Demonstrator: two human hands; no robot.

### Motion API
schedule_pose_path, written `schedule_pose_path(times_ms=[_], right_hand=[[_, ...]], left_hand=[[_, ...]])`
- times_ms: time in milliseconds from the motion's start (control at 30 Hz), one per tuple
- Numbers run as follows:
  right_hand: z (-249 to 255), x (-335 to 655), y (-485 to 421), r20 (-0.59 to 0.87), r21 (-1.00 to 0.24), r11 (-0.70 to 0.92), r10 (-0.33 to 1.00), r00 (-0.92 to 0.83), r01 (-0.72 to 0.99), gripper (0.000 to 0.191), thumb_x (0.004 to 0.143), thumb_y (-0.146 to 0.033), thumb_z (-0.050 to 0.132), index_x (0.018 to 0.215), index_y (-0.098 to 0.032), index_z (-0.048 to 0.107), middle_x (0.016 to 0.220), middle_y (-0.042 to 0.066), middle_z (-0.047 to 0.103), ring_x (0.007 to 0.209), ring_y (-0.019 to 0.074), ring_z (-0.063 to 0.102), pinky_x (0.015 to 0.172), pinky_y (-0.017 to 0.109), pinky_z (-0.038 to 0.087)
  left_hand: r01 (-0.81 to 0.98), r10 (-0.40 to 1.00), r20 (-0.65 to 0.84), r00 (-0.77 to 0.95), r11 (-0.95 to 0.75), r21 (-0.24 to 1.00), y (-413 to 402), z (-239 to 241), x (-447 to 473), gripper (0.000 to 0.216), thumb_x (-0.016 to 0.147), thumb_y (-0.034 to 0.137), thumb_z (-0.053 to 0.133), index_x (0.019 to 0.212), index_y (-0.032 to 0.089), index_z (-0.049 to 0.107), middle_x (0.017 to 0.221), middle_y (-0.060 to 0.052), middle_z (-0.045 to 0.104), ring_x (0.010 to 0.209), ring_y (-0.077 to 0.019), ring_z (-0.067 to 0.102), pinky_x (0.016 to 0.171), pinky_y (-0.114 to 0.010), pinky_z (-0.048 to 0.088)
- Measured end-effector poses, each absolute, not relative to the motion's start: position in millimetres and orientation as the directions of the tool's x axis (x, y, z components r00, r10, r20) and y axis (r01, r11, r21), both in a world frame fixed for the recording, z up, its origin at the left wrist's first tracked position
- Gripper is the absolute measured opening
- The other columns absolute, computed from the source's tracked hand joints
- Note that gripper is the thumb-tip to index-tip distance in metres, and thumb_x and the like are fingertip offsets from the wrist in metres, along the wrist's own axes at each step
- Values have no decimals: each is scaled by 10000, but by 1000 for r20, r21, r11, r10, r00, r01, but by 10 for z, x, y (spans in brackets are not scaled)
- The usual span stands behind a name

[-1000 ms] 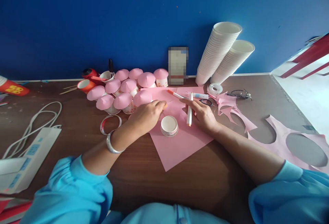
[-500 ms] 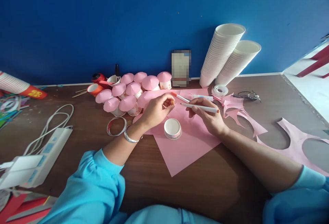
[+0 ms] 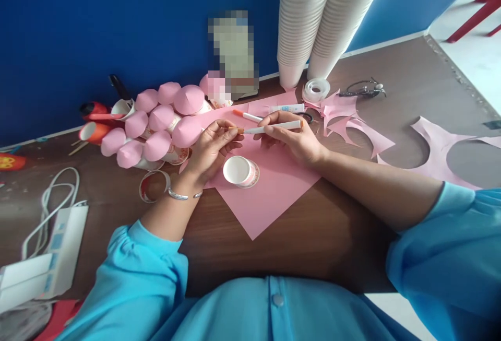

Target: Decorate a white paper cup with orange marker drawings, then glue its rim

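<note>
My right hand grips a white marker pen lying level above the pink paper sheet. My left hand pinches a small orange pen cap right at the marker's left tip. Just below both hands a small white paper cup with a red-patterned side lies tilted on the sheet. A second pen with an orange end and a glue tube lie just beyond the hands.
A cluster of pink-topped cups stands left of the hands, with a cut cup rim beside it. Two tall white cup stacks, a tape roll, scissors, pink scraps and a power strip surround the area.
My right hand lifted the marker and turned it level. My left hand rose from the paper and brought the orange cap to the marker's tip. The camera tipped down and closer.
</note>
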State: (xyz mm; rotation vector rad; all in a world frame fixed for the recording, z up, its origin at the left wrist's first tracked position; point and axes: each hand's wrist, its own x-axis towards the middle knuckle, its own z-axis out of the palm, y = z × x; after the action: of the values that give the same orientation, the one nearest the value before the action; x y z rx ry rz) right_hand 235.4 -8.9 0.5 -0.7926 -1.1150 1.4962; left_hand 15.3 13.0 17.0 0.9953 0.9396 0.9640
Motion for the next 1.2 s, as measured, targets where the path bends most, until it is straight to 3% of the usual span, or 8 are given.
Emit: schedule_pose_path(times_ms=[300,567,767,933,1067,1200], right_hand=[[14,2341,-76,62,-924,-26,974,-217,-381,395,788,-481,877,884,-159,669,819,47,763,667,134,686,647,274,579],[48,2341,-99,75,-962,10,971,-229,-275,462,771,-600,863,887,-190,683,822,37,767,703,153,685,680,301,595],[42,2342,-96,89,-965,27,969,-230,-259,455,761,-589,871,907,-189,710,851,41,775,711,155,677,695,310,594],[24,2340,-94,86,-969,29,970,-226,-244,414,755,-537,895,900,-183,738,820,16,743,713,130,668,680,262,556],[-13,2353,-97,85,-955,25,978,-192,-296,430,781,-527,880,1010,-199,723,810,-4,723,646,120,636,634,263,542],[-13,2374,-102,73,-973,25,976,-206,-228,419,829,-584,818,927,-186,734,761,11,700,644,138,629,619,278,532]], left_hand=[[-226,944,-215,249,273,935,146,109,160,291,733,267,929,891,186,699,864,1,791,796,-106,756,777,-207,631],[-192,942,-210,262,264,945,109,108,164,293,743,291,920,895,196,688,861,6,787,816,-113,757,843,-245,636],[-153,946,-212,246,254,955,82,147,193,280,756,288,902,881,190,672,865,-2,783,832,-124,760,878,-281,632],[-186,938,-233,255,284,941,80,157,181,282,746,266,908,874,184,671,873,0,785,833,-123,760,886,-282,630],[-243,932,-247,266,313,918,100,146,152,261,758,248,898,877,175,677,898,1,789,847,-109,756,897,-264,622],[-303,924,-229,305,322,897,104,134,150,283,737,248,918,875,172,683,905,0,797,849,-110,758,883,-262,620]])
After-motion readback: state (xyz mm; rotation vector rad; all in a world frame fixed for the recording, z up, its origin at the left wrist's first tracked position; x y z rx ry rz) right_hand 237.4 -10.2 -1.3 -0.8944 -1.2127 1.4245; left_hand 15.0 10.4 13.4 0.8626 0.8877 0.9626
